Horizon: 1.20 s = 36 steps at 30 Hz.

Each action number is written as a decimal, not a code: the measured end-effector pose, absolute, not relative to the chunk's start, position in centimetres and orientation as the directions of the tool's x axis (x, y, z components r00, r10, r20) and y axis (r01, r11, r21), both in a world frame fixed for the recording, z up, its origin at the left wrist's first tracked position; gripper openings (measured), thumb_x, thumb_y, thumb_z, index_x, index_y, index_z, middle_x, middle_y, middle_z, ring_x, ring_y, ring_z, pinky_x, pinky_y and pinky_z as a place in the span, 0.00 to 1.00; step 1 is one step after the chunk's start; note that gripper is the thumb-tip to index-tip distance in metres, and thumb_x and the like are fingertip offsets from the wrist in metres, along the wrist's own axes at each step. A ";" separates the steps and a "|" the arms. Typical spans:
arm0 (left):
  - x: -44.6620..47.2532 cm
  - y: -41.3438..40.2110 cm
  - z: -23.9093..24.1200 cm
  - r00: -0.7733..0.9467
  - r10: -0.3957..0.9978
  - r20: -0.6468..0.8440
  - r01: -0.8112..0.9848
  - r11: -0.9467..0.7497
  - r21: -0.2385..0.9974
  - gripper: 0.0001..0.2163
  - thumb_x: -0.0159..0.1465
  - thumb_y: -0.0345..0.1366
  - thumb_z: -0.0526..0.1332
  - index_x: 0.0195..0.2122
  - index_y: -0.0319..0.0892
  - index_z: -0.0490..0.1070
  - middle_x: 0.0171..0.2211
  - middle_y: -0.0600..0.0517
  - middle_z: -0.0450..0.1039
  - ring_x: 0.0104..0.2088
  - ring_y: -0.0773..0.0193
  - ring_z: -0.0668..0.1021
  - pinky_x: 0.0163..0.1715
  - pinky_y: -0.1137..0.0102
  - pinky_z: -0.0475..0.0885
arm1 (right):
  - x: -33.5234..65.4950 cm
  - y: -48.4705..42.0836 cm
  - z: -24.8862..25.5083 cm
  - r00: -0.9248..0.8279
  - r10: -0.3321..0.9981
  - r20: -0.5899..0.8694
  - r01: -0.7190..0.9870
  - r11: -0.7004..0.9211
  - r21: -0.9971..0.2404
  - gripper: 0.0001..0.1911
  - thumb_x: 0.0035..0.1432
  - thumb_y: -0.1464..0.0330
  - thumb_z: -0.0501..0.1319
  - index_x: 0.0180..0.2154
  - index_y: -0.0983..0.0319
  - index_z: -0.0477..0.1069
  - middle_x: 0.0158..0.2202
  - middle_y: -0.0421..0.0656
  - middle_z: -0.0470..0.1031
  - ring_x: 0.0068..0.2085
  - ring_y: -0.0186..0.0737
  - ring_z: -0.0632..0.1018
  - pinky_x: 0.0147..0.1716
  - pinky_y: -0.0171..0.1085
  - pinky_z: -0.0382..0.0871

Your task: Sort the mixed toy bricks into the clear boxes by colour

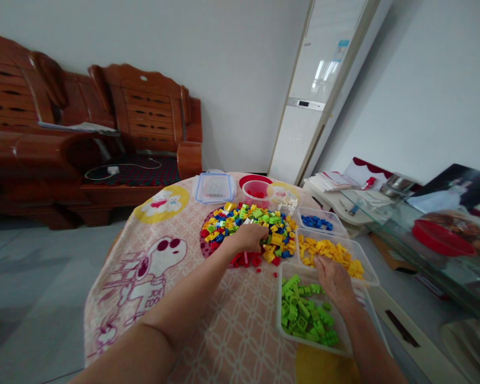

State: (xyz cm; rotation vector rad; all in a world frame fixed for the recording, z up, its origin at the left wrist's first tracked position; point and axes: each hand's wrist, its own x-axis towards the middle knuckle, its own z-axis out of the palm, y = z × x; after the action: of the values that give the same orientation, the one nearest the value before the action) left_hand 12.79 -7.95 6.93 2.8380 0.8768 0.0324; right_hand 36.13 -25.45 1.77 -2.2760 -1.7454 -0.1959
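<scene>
Three clear rectangular plastic boxes stood along the right side of the table, each sorted by colour. The nearest, the green box point(279, 304), held glossy lime-green bricks point(304, 314) in a loose heap, many of them long and blocky; the middle one, the yellow box point(373, 271), had yellow bricks point(330, 249) spread across its floor; the smallest and farthest, the blue box point(340, 230), held a thin layer of blue bricks point(316, 223). Beyond the mixed pile point(230, 221) of small studded bricks in yellow, green, blue, red and white, a round translucent tub point(260, 204) contained red bricks point(256, 194), with a flat clear lid point(215, 188) edged in blue lying to its left. A small cluster of white bricks point(288, 204) sat apart, between the tub and the blue box. The left hand point(251, 236) reached into the mixed pile with its fingers curled downward, and whether they gripped a brick could not be told. The right hand point(334, 277) was partly closed, its fingertips at the near edge of the yellow bricks; what it held, if anything, was hidden. Under everything, the table point(260, 309) wore a soft-looking pink cloth point(224, 336) patterned with pale interlocking curves and a cartoon dog point(156, 277).
</scene>
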 end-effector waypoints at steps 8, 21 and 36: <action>10.3 -4.4 7.4 0.826 0.561 -0.047 0.541 -0.767 0.344 0.12 0.52 0.33 0.66 0.38 0.43 0.81 0.33 0.53 0.81 0.33 0.62 0.78 0.29 0.73 0.65 | 36.0 -25.4 1.8 0.269 0.923 0.273 0.961 -0.240 -0.136 0.20 0.69 0.66 0.45 0.32 0.60 0.72 0.29 0.46 0.78 0.32 0.41 0.77 0.33 0.37 0.60; 8.4 -2.2 6.2 0.727 0.683 0.072 0.391 -0.498 0.774 0.09 0.55 0.40 0.63 0.24 0.39 0.77 0.17 0.56 0.72 0.19 0.71 0.70 0.20 0.77 0.60 | 36.3 -25.4 1.7 0.277 0.926 0.258 0.956 -0.239 -0.171 0.19 0.69 0.66 0.46 0.33 0.61 0.72 0.32 0.48 0.79 0.33 0.42 0.77 0.34 0.38 0.61; 8.7 -1.8 5.8 0.638 0.770 0.024 0.268 -0.252 0.930 0.13 0.57 0.44 0.65 0.26 0.37 0.77 0.17 0.56 0.71 0.17 0.73 0.69 0.19 0.78 0.64 | 36.4 -25.4 1.6 0.268 0.931 0.249 0.960 -0.236 -0.151 0.20 0.70 0.66 0.45 0.34 0.62 0.73 0.31 0.47 0.78 0.33 0.40 0.77 0.34 0.36 0.59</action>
State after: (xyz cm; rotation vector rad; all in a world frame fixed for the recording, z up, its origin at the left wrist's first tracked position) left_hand 8.67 -1.81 5.79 1.8126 0.8341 0.5994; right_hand 36.35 -25.42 1.59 -2.2693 -1.7438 -0.1544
